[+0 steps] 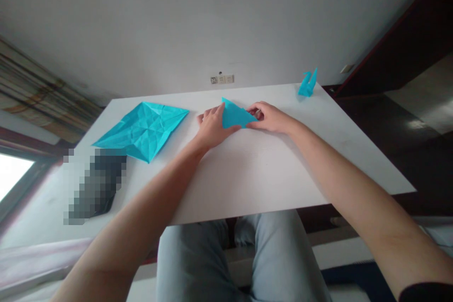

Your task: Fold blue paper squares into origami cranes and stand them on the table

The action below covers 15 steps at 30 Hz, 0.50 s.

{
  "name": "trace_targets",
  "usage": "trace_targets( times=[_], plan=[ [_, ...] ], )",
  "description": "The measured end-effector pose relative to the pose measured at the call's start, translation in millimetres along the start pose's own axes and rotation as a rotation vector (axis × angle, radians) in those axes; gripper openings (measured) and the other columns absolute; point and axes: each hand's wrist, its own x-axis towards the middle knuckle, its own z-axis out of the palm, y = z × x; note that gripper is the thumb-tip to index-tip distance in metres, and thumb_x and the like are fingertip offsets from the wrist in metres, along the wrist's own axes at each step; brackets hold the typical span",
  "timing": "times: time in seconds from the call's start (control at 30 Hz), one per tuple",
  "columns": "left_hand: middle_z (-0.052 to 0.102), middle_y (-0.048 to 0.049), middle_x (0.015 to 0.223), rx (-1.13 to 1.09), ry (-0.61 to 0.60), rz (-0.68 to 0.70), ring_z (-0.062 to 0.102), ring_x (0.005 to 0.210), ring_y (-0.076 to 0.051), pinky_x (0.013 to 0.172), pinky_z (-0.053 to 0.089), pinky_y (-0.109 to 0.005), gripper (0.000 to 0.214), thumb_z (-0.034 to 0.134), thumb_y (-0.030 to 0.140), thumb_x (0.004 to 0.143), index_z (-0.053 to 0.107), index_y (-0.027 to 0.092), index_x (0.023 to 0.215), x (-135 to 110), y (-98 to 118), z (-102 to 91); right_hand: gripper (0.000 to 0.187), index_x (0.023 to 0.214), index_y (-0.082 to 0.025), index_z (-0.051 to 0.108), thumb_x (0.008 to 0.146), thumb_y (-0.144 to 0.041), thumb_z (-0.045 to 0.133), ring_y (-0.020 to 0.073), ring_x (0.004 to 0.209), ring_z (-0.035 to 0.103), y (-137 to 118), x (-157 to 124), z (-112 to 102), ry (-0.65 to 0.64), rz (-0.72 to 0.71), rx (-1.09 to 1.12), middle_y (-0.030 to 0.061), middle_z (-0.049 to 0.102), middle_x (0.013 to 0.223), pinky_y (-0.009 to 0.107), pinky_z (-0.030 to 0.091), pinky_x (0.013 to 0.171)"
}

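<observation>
A folded sheet of blue origami paper (pixel 234 115) lies on the white table, roughly triangular with one point toward the wall. My left hand (pixel 212 125) grips its left side, thumb along the near edge and fingers at the far side. At the right corner, my right hand (pixel 268 117) has its thumb and curled fingers closed on the paper; part of that corner is hidden by the fingers. To the left of my hands lies an opened blue sheet (pixel 148 127) covered in crease lines. A finished blue paper crane (pixel 307 84) stands at the far right corner.
The white table (pixel 255 184) meets a grey wall with sockets (pixel 222 79) just above its far edge. A dark, pixelated object (pixel 101 184) rests at the left, near the creased sheet. My legs (pixel 233 259) are below the near edge.
</observation>
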Motion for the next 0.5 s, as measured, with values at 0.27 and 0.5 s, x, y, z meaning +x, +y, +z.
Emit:
trace_targets(
  times=[0.27, 0.5],
  plan=[
    [0.05, -0.0272, 0.184, -0.061, 0.017, 0.016, 0.048, 0.167, -0.05, 0.135, 0.037, -0.064, 0.111, 0.082, 0.061, 0.1, 0.031, 0.016, 0.188, 3.2, -1.6, 3.3, 0.052, 0.129, -0.023, 0.077, 0.081, -0.032, 0.096, 0.0262, 0.092, 0.072, -4.6, -3.3, -0.6, 0.021, -0.128, 0.025, 0.0118, 0.081, 0.127, 0.045, 0.064, 0.09],
    [0.054, -0.0256, 0.18, -0.085, 0.044, 0.021, 0.05, 0.166, -0.048, 0.133, 0.039, -0.064, 0.107, 0.085, 0.053, 0.098, 0.034, 0.017, 0.186, 3.8, -4.6, 7.1, 0.054, 0.121, -0.026, 0.074, 0.075, -0.038, 0.1, 0.0302, 0.105, 0.068, 2.4, 2.6, 7.9, 0.124, -0.24, 0.014, 0.0118, 0.072, 0.129, 0.052, 0.064, 0.099]
  ],
)
